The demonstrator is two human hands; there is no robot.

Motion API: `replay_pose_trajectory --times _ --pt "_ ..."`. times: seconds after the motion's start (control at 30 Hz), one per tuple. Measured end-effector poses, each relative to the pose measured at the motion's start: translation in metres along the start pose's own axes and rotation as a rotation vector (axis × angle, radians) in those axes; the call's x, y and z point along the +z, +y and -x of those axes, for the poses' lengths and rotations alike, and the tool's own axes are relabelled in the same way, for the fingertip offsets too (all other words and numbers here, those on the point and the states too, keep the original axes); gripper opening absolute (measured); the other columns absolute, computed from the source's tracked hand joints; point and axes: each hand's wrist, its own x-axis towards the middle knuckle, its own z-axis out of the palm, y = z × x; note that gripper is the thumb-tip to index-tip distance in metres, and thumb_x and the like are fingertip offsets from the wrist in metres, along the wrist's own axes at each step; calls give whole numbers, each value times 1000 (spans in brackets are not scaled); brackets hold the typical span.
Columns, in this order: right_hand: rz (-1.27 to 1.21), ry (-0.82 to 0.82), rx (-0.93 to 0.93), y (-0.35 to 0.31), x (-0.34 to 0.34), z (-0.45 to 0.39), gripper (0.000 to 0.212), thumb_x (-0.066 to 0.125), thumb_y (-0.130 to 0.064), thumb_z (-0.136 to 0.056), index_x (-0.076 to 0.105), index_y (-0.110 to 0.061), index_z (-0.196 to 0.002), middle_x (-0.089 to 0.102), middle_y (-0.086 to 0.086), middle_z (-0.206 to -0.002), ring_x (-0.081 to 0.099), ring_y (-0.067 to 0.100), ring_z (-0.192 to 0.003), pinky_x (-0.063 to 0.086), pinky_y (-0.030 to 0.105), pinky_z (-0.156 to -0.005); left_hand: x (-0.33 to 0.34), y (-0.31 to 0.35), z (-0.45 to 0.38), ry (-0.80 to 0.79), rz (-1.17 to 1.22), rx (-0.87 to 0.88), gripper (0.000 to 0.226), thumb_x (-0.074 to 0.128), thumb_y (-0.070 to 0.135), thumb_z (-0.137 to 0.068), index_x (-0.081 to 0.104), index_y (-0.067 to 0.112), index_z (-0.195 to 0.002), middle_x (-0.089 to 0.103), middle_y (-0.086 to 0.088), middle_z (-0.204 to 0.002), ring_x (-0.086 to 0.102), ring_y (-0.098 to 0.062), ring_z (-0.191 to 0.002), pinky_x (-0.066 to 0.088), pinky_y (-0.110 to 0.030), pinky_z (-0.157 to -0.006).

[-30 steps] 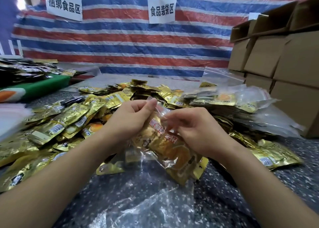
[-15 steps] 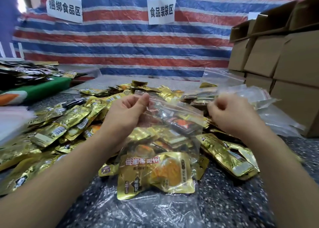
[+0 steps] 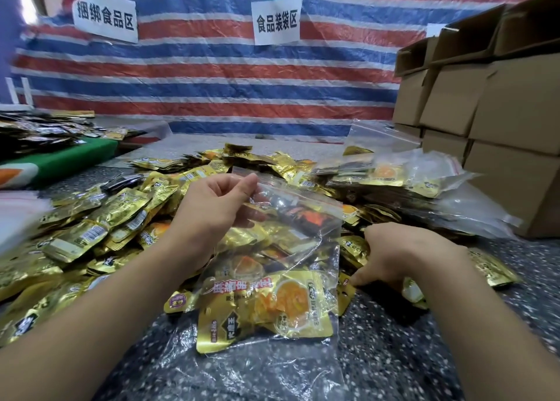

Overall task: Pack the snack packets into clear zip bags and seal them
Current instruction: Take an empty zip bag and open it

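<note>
My left hand [image 3: 215, 209] pinches the top left corner of a clear zip bag [image 3: 303, 218] and holds it up in front of me. Gold snack packets sit in its bottom; the front one [image 3: 266, 306] shows orange food and red lettering. My right hand [image 3: 397, 252] is low at the right of the bag, fingers curled down onto a gold packet [image 3: 347, 288] on the table; whether it grips it is unclear. A large heap of loose gold packets [image 3: 100, 227] covers the table to the left and behind.
Filled clear bags [image 3: 394, 173] are piled at the back right. Stacked cardboard boxes [image 3: 500, 121] stand along the right edge. Empty clear bags [image 3: 242, 370] lie on the speckled table [image 3: 409, 355] in front of me. A green board [image 3: 60, 161] lies far left.
My right hand let go of the bag's top edge and dropped down to the packets at the right. My left hand still holds the bag up by its corner.
</note>
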Motion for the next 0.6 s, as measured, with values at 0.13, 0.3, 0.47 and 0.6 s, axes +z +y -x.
replay_pose_trajectory --times 0.13,0.3,0.47,0.6 --pt "-82 93 -10 3 -1 -1 26 59 -43 -85 57 -17 -88 60 -1 -83 59 16 -73 49 31 -63 1 -3 -1 -15 1 2 27 64 39 -79 71 14 -80 76 -4 -78 72 -17 -61 56 -22 -53" --pt "-312 128 -82 1 -13 2 29 53 -45 -88 60 -17 -85 65 3 -81 59 17 -67 44 28 -56 -1 -3 -3 -30 -8 3 25 66 40 -77 71 16 -76 75 -2 -75 71 -16 -59 56 -21 -52" --pt "-753 313 -136 0 -18 1 20 54 -35 -94 59 -16 -92 67 11 -88 67 27 -73 60 41 -66 -1 -3 -3 -44 -28 8 29 65 40 -77 69 11 -77 74 -1 -72 68 -13 -55 54 -21 -51" --pt "-1219 540 -153 0 -19 -8 11 53 -34 -100 58 -27 -92 68 4 -100 65 26 -94 55 46 -81 0 -4 -1 -92 -44 1 26 65 40 -77 69 14 -76 74 -3 -74 67 -13 -56 53 -21 -50"
